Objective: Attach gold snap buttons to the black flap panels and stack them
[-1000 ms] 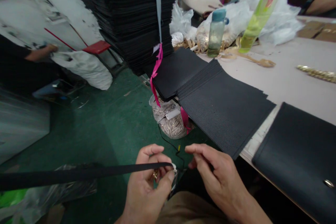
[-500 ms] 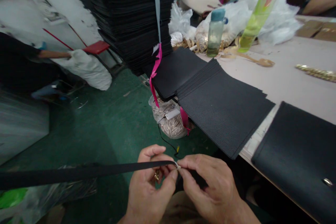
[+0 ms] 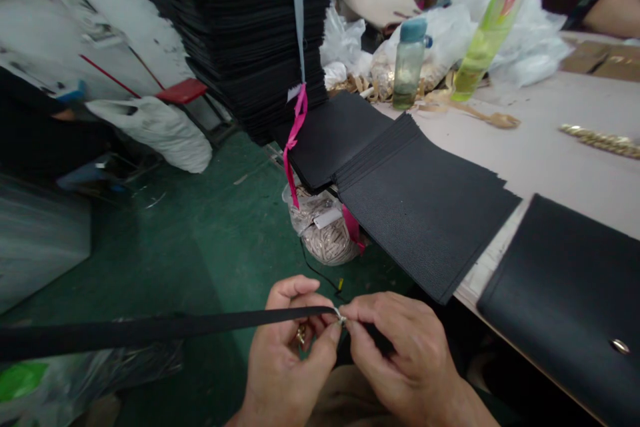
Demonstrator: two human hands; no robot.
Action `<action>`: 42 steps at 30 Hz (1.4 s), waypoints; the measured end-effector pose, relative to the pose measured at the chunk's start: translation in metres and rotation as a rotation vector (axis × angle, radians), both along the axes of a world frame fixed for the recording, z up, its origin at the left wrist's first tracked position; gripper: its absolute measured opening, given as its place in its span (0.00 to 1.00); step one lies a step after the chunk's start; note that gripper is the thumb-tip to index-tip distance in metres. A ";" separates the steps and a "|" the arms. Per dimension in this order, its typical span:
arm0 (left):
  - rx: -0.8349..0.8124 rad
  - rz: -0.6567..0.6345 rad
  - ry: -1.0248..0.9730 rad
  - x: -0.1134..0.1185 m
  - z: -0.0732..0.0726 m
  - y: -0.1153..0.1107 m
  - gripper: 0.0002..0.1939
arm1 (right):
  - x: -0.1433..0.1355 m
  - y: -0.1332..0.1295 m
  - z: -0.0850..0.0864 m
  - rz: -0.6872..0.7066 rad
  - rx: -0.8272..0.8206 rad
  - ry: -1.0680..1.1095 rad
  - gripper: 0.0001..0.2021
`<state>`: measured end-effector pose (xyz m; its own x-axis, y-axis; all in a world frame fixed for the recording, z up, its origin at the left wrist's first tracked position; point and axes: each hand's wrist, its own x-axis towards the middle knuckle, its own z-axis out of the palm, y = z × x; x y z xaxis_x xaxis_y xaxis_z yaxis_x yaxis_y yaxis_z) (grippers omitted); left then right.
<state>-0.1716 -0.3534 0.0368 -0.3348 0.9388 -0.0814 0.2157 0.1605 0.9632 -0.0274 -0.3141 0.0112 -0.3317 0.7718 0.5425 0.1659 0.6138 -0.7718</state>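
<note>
A long black strap (image 3: 200, 325) runs in from the left edge to my fingertips at the bottom middle. My left hand (image 3: 290, 360) is closed on its end, with thumb and fingers pinching it. Inside the curled left fingers shows a small gold-coloured metal clasp (image 3: 301, 333), partly hidden. My right hand (image 3: 405, 353) meets the left one, its thumb and forefinger pinching a small shiny metal piece (image 3: 341, 315) at the strap's tip. That piece's exact shape is too small to tell.
Black leather sheets (image 3: 425, 207) overhang the table (image 3: 540, 127) edge beside a black leather panel (image 3: 570, 300). A tall black stack (image 3: 240, 33) stands behind. Bottles (image 3: 407, 70) and plastic bags stand further back. At left, a person's arm (image 3: 63, 115) is near a white sack (image 3: 165, 133).
My hands stay almost in place, pinching at the strap's tip. At far left, the other person's hand has drawn back from the white sack.
</note>
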 end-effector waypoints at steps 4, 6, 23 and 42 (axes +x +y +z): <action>0.064 -0.029 0.009 0.001 -0.002 0.001 0.18 | -0.003 -0.002 -0.001 -0.085 -0.032 -0.031 0.08; 0.078 -0.052 0.029 0.000 -0.002 0.003 0.17 | -0.004 -0.003 -0.003 -0.095 -0.060 -0.041 0.08; -0.109 -0.009 -0.488 -0.011 -0.018 0.004 0.15 | 0.002 0.009 -0.003 -0.012 -0.392 -0.045 0.06; 0.342 -0.044 0.541 -0.039 -0.034 0.016 0.06 | -0.009 0.009 -0.022 0.176 -0.620 0.086 0.18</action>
<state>-0.2101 -0.3374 0.0026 -0.2053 0.8954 0.3952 0.6853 -0.1568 0.7112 -0.0368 -0.3048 -0.0111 -0.4569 0.8884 0.0444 0.0248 0.0627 -0.9977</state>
